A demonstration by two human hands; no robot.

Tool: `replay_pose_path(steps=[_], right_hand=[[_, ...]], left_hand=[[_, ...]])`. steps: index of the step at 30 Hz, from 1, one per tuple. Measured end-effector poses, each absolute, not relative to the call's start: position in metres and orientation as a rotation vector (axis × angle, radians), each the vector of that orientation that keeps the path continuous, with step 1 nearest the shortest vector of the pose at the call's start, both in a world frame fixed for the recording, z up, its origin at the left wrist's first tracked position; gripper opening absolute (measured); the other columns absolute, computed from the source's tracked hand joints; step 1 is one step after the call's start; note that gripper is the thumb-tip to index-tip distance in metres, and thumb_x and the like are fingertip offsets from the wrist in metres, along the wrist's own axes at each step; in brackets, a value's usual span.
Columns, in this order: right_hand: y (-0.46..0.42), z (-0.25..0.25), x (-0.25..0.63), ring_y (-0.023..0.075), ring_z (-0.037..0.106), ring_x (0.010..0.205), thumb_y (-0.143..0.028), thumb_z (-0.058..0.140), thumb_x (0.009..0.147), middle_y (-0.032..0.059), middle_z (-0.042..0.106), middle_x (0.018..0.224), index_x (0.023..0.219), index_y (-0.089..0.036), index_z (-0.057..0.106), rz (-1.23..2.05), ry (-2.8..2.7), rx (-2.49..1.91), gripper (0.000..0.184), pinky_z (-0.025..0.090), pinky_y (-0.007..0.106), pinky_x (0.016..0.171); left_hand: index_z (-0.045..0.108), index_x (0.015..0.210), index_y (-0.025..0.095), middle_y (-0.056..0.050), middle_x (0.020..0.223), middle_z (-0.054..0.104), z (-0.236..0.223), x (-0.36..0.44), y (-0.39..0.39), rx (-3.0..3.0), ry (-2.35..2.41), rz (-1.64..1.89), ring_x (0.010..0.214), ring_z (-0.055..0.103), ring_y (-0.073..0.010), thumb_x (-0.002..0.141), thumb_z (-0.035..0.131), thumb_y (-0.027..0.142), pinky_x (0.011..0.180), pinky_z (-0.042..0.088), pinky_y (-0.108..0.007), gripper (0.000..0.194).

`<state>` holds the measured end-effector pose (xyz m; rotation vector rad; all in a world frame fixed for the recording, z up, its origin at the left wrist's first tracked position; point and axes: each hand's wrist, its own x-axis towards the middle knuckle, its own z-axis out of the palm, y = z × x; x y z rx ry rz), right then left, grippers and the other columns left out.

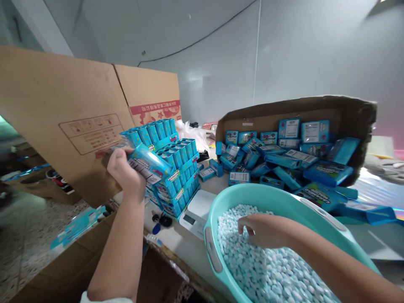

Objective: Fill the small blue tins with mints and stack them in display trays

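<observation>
My left hand [121,166] is closed around a blue candy box [151,164], held tilted in front of stacked display trays [178,185] full of similar boxes. My right hand [260,231] reaches into a turquoise tub [252,191], its fingers curled down over a heap of small pale blue and white candies [240,261]. The fingertips are partly hidden, and whether candies are in them I cannot make out. Between the stack and the tub lies a white kitchen scale [198,208] with a small display.
An open carton on its side [353,126] holds many loose blue boxes behind the tub. A large brown carton [63,105] stands at left. Small dark items [164,219] lie by the table's front edge [176,269]. Flat blue packaging [75,227] is at lower left.
</observation>
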<state>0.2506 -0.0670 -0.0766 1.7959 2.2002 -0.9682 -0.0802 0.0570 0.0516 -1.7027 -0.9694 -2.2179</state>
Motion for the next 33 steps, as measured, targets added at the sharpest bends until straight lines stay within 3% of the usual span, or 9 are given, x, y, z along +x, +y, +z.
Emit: replay_pose_path(steps=[3, 6, 10, 14, 25, 33], right_hand=[[-0.064, -0.080, 0.253, 0.0270, 0.068, 0.091, -0.026, 0.066, 0.075, 0.0046, 0.072, 0.109, 0.121, -0.029, 0.068, -0.951, 2.190, 1.813, 0.047, 0.039, 0.031, 0.063], [-0.062, -0.083, 0.256, 0.0295, 0.068, 0.093, -0.034, 0.066, 0.074, 0.0042, 0.072, 0.110, 0.119, -0.032, 0.069, -0.918, 2.192, 1.843, 0.045, 0.042, 0.033, 0.065], [-0.064, -0.080, 0.256, 0.0315, 0.068, 0.096, -0.041, 0.065, 0.074, 0.0054, 0.073, 0.112, 0.121, -0.031, 0.069, -0.919, 2.195, 1.844, 0.047, 0.044, 0.035, 0.066], [-0.067, -0.071, 0.252, 0.0325, 0.068, 0.099, -0.043, 0.066, 0.074, 0.0078, 0.073, 0.114, 0.121, -0.028, 0.070, -0.931, 2.193, 1.840, 0.049, 0.046, 0.037, 0.070], [-0.066, -0.068, 0.243, 0.0338, 0.068, 0.099, -0.038, 0.064, 0.074, 0.0081, 0.073, 0.111, 0.118, -0.030, 0.071, -0.935, 2.130, 1.864, 0.045, 0.049, 0.039, 0.075], [-0.067, -0.074, 0.247, 0.0323, 0.068, 0.096, -0.041, 0.064, 0.075, 0.0078, 0.074, 0.108, 0.117, -0.028, 0.071, -0.942, 2.161, 1.859, 0.045, 0.045, 0.036, 0.070]], left_hand=[[0.068, 0.092, 0.020, -0.007, 0.085, 0.067, 0.052, -0.078, 0.069, -1.977, -0.788, -1.856, 0.082, 0.064, -0.0215, 0.095, 0.045, 0.052, 0.080, 0.048, -0.036, 0.040], [0.070, 0.085, 0.019, -0.009, 0.081, 0.070, 0.050, -0.086, 0.081, -2.203, -0.624, -1.478, 0.080, 0.066, -0.0210, 0.099, 0.035, 0.053, 0.076, 0.049, -0.036, 0.051], [0.064, 0.070, 0.021, -0.010, 0.071, 0.068, 0.051, -0.101, 0.104, -2.070, -0.522, -1.561, 0.071, 0.062, -0.0232, 0.100, 0.019, 0.056, 0.073, 0.047, -0.041, 0.065], [0.063, 0.070, 0.022, -0.011, 0.070, 0.067, 0.057, -0.114, 0.119, -2.025, -0.465, -1.526, 0.071, 0.062, -0.0250, 0.098, 0.015, 0.063, 0.072, 0.046, -0.043, 0.068], [0.067, 0.079, 0.020, -0.013, 0.077, 0.071, 0.057, -0.127, 0.128, -2.053, -0.504, -1.187, 0.081, 0.061, -0.0254, 0.100, 0.006, 0.058, 0.080, 0.046, -0.044, 0.075], [0.069, 0.073, 0.022, -0.011, 0.071, 0.069, 0.063, -0.136, 0.138, -1.953, -0.382, -1.294, 0.079, 0.060, -0.0249, 0.094, -0.003, 0.069, 0.082, 0.046, -0.046, 0.088]])
